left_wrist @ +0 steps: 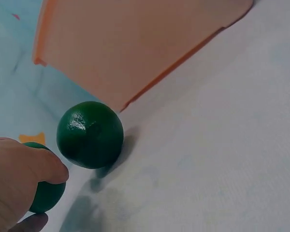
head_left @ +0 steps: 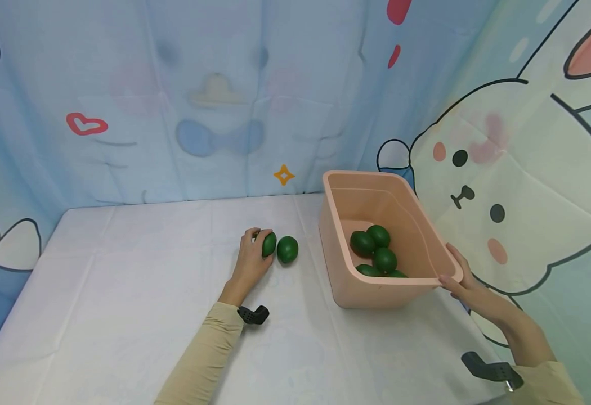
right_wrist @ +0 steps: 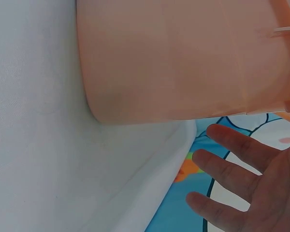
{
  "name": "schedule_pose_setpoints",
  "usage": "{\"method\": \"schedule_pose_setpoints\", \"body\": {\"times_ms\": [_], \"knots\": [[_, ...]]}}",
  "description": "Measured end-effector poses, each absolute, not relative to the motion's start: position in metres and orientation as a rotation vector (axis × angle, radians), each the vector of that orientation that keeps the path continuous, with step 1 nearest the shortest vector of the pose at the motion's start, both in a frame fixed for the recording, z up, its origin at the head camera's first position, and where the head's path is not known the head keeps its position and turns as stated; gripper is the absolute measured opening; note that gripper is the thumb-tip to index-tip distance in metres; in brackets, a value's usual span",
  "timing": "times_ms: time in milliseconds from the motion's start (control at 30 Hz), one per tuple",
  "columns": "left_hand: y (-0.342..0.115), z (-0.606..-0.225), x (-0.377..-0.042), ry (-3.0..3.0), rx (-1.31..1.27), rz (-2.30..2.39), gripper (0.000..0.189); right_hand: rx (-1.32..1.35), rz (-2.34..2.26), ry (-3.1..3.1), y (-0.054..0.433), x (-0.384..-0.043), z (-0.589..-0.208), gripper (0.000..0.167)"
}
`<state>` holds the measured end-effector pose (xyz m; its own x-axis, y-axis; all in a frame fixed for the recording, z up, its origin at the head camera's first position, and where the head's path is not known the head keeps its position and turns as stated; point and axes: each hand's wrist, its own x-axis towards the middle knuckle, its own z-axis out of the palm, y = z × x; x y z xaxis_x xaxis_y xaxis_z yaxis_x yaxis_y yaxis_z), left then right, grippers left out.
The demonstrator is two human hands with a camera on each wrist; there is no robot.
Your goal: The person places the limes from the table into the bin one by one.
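My left hand (head_left: 251, 260) grips a glossy dark green lime (head_left: 269, 244) between thumb and fingers, low over the white tabletop. Just right of it lies a second lime (head_left: 287, 250), which looks large beside the fingers in the left wrist view. A peach-coloured plastic bin (head_left: 371, 293) stands further right, with several limes (head_left: 384, 260) inside on its bottom. At the bin's near right corner, my right hand (head_left: 470, 289) touches the rim with its thumb and forefinger. The other fingers (right_wrist: 227, 171) are straight and spread below the bin wall in the right wrist view.
A white cloth (head_left: 123, 315) covers the table, whose right edge runs close beside the bin. Behind and to the right hangs a blue curtain (head_left: 214, 67) printed with cartoon figures. Each wrist wears a black band mount (head_left: 254, 315).
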<state>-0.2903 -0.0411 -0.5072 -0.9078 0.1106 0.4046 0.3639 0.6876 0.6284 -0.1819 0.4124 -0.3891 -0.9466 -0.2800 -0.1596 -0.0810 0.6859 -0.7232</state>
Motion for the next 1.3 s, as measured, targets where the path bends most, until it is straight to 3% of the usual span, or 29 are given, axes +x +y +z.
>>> {"method": "schedule_pose_setpoints", "body": {"times_ms": [1300], "knots": [[-0.028,-0.462,-0.275,-2.530,-0.437,-1.095,0.060,-0.262,-1.084,2.653,0.413,-0.183,-0.389,0.080]]}}
